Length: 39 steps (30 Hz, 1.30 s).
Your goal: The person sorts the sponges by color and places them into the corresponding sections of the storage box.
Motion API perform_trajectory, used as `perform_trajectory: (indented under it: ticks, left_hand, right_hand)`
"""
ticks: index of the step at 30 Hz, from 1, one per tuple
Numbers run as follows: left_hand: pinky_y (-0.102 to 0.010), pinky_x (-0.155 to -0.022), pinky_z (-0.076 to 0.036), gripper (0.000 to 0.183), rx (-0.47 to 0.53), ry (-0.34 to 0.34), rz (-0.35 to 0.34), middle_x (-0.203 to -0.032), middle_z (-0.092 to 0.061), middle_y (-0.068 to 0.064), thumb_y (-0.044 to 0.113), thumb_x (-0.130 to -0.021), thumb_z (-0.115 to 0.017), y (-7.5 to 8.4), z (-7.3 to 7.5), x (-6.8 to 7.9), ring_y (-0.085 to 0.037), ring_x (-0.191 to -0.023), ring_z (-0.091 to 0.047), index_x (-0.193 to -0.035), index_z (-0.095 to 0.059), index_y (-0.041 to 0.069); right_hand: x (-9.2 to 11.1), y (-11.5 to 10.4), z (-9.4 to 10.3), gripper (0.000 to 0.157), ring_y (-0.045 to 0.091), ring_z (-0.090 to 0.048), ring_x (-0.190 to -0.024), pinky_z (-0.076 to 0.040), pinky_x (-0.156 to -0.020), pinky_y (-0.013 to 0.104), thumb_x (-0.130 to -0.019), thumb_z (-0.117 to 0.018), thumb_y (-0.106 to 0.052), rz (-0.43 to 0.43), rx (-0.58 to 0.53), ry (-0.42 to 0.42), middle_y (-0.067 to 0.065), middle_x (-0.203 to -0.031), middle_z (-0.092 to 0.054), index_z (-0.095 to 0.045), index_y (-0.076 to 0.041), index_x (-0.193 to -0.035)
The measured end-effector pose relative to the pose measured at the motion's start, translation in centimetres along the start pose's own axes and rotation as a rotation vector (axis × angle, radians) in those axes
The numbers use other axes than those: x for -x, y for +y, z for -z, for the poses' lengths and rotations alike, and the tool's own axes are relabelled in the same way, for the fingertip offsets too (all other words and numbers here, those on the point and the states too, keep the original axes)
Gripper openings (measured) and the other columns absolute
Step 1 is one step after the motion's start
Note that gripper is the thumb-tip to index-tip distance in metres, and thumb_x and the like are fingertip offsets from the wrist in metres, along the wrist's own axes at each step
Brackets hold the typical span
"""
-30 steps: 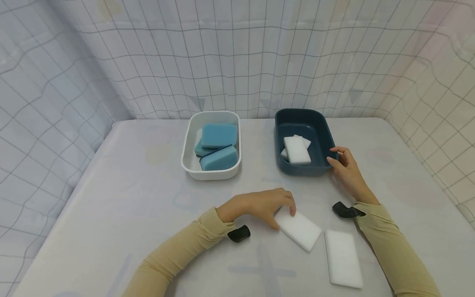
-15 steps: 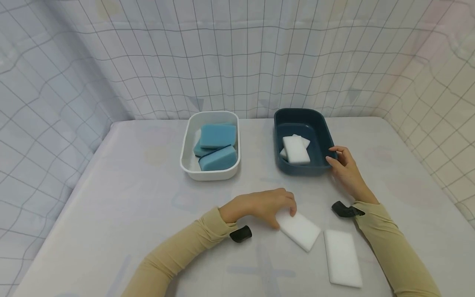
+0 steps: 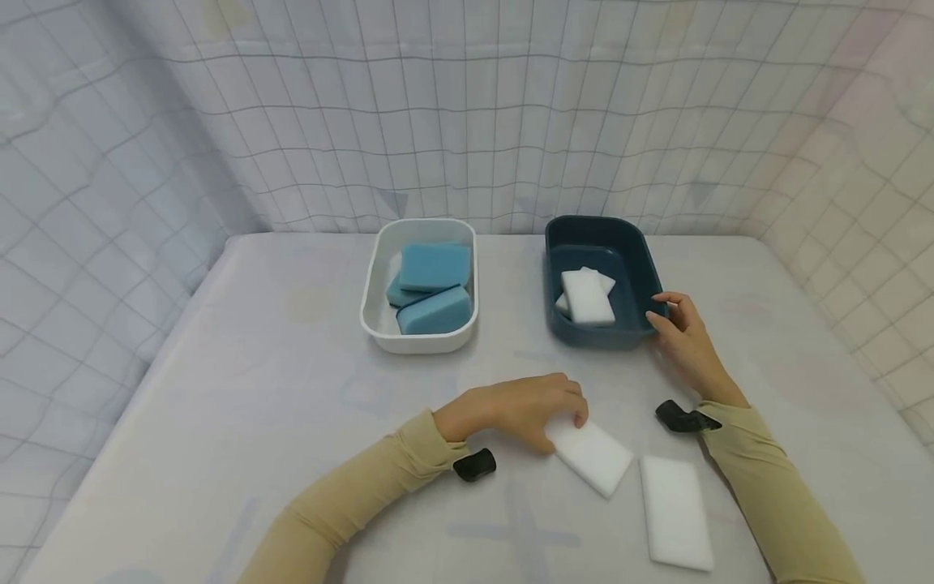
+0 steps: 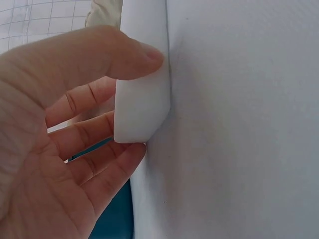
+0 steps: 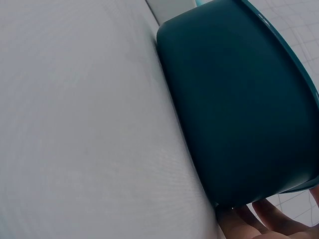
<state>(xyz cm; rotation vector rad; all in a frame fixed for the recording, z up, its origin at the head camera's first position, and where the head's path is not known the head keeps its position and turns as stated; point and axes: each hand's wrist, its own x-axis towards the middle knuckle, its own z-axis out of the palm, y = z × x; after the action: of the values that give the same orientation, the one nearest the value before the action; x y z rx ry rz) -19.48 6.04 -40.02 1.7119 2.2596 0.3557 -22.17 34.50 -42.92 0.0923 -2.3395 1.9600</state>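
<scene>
My left hand pinches one end of a white melamine sponge lying flat-looking and angled on the table. In the left wrist view, the thumb lies on one face of the sponge and the fingers are behind it. A second white sponge lies to the right. My right hand holds the near right corner of a dark blue bin, thumb and index finger at its rim. Seen from the right wrist, curled fingers press against the bin's outer wall. Two white sponges lie overlapped inside the bin.
A white bin stands to the left of the dark one. Several blue sponges are piled in it. Grid-patterned curtains hang behind and at both sides of the white-covered table.
</scene>
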Motion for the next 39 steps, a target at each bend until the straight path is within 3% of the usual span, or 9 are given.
perform_trajectory:
  ticks: [5, 13, 22, 33, 39]
  left_hand:
    - [-0.013, -0.082, -0.038, 0.036, -0.011, 0.003, -0.010, -0.109, -0.056, 0.002, 0.014, -0.073, -0.073, 0.1, 0.2, -0.1, -0.012, -0.099, -0.046, -0.106, -0.058, 0.015]
    - [-0.015, -0.084, -0.038, 0.035, 0.098, 0.033, -0.055, -0.109, -0.056, 0.002, 0.016, -0.076, -0.072, -0.5, 0.3, 0.0, -0.011, -0.098, -0.045, -0.107, -0.057, 0.015]
    - [-0.020, -0.094, -0.040, 0.036, 0.181, 0.084, -0.020, -0.117, -0.055, 0.002, 0.019, -0.077, -0.072, -1.3, 1.6, 0.2, -0.011, -0.106, -0.046, -0.110, -0.057, 0.016]
    - [-0.024, -0.091, -0.044, 0.036, 0.175, 0.252, 0.011, -0.114, -0.056, -0.002, 0.019, -0.078, -0.073, -2.4, 4.6, 0.1, -0.013, -0.102, -0.048, -0.110, -0.058, 0.012]
    - [-0.026, -0.090, -0.045, 0.036, 0.163, 0.366, 0.100, -0.114, -0.058, -0.004, 0.018, -0.077, -0.073, -3.5, 5.6, -0.4, -0.017, -0.103, -0.048, -0.109, -0.058, 0.010]
  right_hand:
    - [-0.1, 0.0, 0.1, 0.025, 0.007, -0.039, -0.078, -0.036, -0.061, 0.016, -0.096, -0.053, -0.022, -0.003, 0.011, 0.008, -0.006, -0.109, -0.040, -0.043, -0.029, -0.118]
    - [-0.1, 0.1, 0.2, 0.025, 0.008, -0.039, -0.077, -0.036, -0.060, 0.015, -0.096, -0.052, -0.022, 0.004, 0.035, 0.009, -0.007, -0.109, -0.041, -0.043, -0.031, -0.117]
    - [0.0, 0.1, 0.1, 0.025, 0.008, -0.039, -0.080, -0.036, -0.061, 0.016, -0.096, -0.052, -0.021, -0.004, 0.030, 0.010, -0.004, -0.114, -0.039, -0.043, -0.030, -0.118]
    - [-0.1, 0.1, 0.3, 0.026, 0.006, -0.039, -0.076, -0.034, -0.059, 0.016, -0.096, -0.052, -0.019, -0.008, 0.015, 0.017, -0.006, -0.108, -0.039, -0.042, -0.029, -0.118]
    - [-0.2, 0.2, 0.3, 0.026, 0.007, -0.038, -0.078, -0.035, -0.060, 0.015, -0.097, -0.051, -0.022, -0.010, 0.070, 0.015, -0.006, -0.113, -0.038, -0.041, -0.030, -0.119]
